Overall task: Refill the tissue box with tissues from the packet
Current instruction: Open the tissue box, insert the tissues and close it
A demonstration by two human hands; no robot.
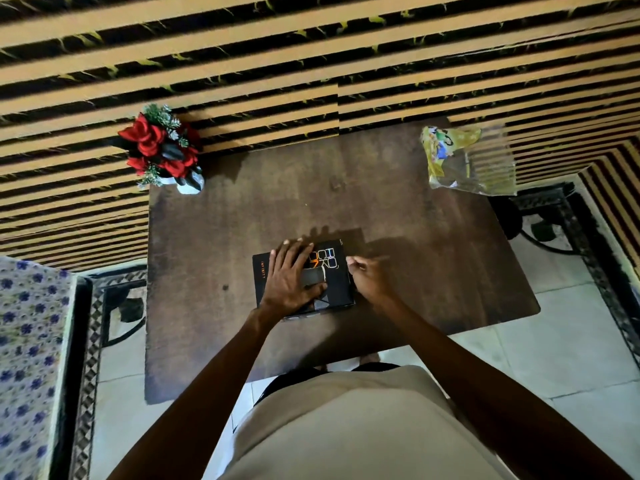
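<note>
A black tissue box (334, 271) with orange and white lettering lies flat near the middle of the brown table (242, 220). My left hand (289, 277) rests palm-down on its top, fingers spread, covering much of the lid. My right hand (369, 277) is at the box's right edge, fingers curled against that side. A clear and yellow plastic packet (464, 159) sits at the table's far right corner, well away from both hands. Whether tissues are in the box is hidden.
A vase of red artificial flowers (161, 150) stands at the table's far left corner. A striped brown and black wall (311, 57) runs behind the table. A floral-covered seat (27, 358) is at the left, and a black metal frame (554, 216) at the right.
</note>
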